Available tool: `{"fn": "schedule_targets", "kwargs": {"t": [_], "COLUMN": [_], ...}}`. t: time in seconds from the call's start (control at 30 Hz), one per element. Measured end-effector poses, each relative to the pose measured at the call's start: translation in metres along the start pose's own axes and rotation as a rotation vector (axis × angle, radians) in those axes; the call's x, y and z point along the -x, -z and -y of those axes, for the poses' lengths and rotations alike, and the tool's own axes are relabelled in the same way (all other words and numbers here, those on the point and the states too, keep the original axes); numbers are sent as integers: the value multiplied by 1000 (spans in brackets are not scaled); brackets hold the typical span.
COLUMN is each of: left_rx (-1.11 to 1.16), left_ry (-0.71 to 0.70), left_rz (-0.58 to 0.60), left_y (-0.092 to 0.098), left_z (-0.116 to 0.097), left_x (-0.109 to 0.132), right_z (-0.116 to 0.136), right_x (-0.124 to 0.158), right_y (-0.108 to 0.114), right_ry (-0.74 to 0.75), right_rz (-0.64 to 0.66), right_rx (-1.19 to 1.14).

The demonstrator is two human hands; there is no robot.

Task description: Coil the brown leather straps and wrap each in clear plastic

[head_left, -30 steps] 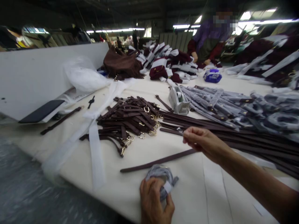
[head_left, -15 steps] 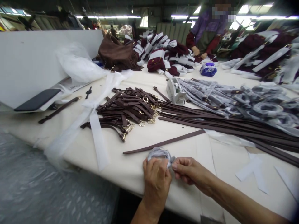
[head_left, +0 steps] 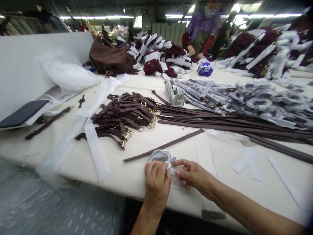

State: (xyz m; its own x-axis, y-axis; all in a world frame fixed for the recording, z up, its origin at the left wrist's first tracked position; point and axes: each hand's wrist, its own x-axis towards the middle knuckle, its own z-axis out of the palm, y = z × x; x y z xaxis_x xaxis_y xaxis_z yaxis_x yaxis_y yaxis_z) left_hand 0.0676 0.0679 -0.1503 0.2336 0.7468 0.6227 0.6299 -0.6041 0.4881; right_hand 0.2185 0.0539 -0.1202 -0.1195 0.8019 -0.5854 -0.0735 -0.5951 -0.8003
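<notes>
A coiled strap (head_left: pixel 158 154) in pale grey wrapping stands on the table near its front edge. My left hand (head_left: pixel 157 182) is closed on the near side of this coil, its fingers over the lower part. On the coil's right, my right hand (head_left: pixel 192 174) pinches a thin whitish strip running from it; the strip's far end is hidden by the fingers. Just beyond the coil lies a single long brown strap (head_left: pixel 168 143). Farther off is a heap of short brown straps (head_left: pixel 124 109) with gold-coloured clasps.
Long brown straps (head_left: pixel 207 121) stretch rightward, with wrapped straps (head_left: pixel 259 102) behind them. A tape dispenser (head_left: pixel 174 94) stands mid-table. White paper strips (head_left: pixel 248 162) lie at right. A brown fringed bag (head_left: pixel 110 57) and maroon bags (head_left: pixel 153 63) sit farther back, near another person (head_left: pixel 201 29).
My view has turned slightly right, so the table's things appear farther left. The right hand's fingers have shifted at the coil, and a pale strip now shows between both hands.
</notes>
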Motion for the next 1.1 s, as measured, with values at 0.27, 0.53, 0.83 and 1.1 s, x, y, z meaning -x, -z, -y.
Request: {"fn": "schedule_targets", "kwargs": {"t": [0.27, 0.53, 0.83, 1.1], "left_rx": [194, 578, 1230, 1068], "left_ry": [214, 727, 1106, 992], "left_rz": [71, 222, 232, 596], "left_y": [20, 29, 32, 37], "left_z": [-15, -30, -40, -39], "left_x": [-17, -29, -34, -44], "right_z": [15, 15, 3, 24], "right_x": [22, 24, 24, 30], "right_y": [-7, -9, -8, 33], "right_ry": [231, 422, 493, 1299], "right_rz": [1, -100, -320, -190], "right_rx": [-94, -7, 201, 1387]}}
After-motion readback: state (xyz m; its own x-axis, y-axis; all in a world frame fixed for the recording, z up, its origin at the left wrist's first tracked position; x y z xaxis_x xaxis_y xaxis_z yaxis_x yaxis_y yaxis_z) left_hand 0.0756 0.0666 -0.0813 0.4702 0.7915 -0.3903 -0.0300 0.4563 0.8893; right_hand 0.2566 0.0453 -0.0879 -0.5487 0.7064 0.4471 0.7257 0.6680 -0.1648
